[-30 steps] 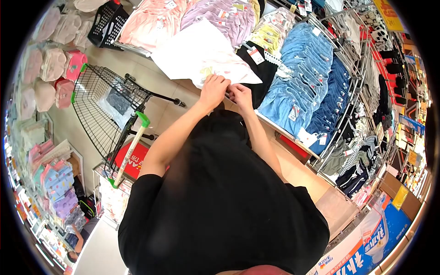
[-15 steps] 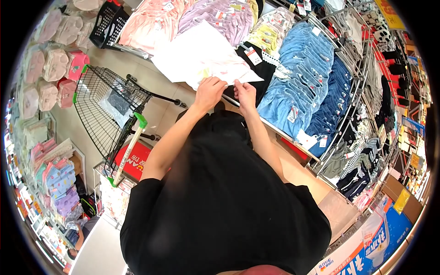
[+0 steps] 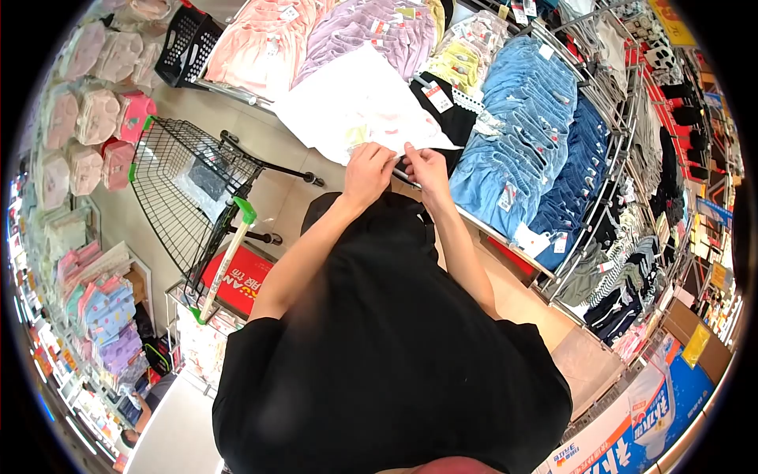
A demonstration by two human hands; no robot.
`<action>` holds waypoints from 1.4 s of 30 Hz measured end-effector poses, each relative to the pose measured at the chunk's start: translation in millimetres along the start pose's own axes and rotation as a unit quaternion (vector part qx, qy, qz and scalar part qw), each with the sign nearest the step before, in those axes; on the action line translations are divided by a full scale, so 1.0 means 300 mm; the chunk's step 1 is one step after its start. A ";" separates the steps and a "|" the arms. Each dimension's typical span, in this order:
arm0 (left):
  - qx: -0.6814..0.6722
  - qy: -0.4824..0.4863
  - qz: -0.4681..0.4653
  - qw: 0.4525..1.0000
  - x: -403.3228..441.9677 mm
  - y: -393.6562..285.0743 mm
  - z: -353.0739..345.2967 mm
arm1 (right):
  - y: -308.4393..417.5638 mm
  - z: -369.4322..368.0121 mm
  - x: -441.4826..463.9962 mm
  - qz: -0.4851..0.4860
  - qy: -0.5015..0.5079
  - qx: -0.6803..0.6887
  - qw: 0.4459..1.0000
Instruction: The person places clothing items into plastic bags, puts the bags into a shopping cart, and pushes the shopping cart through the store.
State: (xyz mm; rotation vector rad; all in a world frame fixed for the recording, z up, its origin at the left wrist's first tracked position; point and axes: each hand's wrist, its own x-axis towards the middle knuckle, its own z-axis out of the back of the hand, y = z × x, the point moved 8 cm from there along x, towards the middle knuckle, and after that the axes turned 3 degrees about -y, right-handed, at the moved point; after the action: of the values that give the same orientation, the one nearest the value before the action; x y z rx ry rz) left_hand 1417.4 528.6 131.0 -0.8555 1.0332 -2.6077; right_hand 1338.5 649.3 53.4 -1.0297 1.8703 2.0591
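Observation:
A white garment (image 3: pixel 355 99) with faint coloured print along its near part is spread over the clothes rack in front of me, so bright that its folds barely show. My left hand (image 3: pixel 368 172) pinches its near edge with bent fingers. Close beside it, my right hand (image 3: pixel 427 169) has thumb and fingertips closed on the same edge. Black clothing (image 3: pixel 442 118) with a price tag (image 3: pixel 435 95) lies just beyond and right of the garment.
Rows of light blue jeans (image 3: pixel 521 118) and purple clothing (image 3: pixel 371 31) fill the rack. A wire shopping cart (image 3: pixel 178 189) holding a plastic-wrapped dark item stands left. Behind it is a red box (image 3: pixel 237 276). A person's arm (image 3: pixel 144 411) shows at lower left.
Both hands and the near edge of the white garment have shifted slightly right and down in view. The surrounding scene has also shifted a little. Both hands keep their hold.

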 end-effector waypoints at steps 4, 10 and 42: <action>0.015 0.033 0.010 0.999 -0.034 0.016 -0.035 | -0.043 -0.019 -0.021 -0.009 0.023 -0.041 0.999; 0.019 0.065 0.004 0.998 -0.076 0.034 -0.047 | -0.103 -0.003 -0.003 -0.034 0.042 -0.103 0.993; 0.057 0.060 0.069 0.994 -0.135 -0.002 0.050 | -0.378 0.527 0.159 -0.138 -0.097 0.342 0.925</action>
State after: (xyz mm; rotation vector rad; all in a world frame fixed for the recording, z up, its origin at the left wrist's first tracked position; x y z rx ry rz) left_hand 1458.9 536.3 122.2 -0.5856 0.9252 -2.5990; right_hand 1307.6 803.4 -70.7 -0.8006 1.9650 1.1527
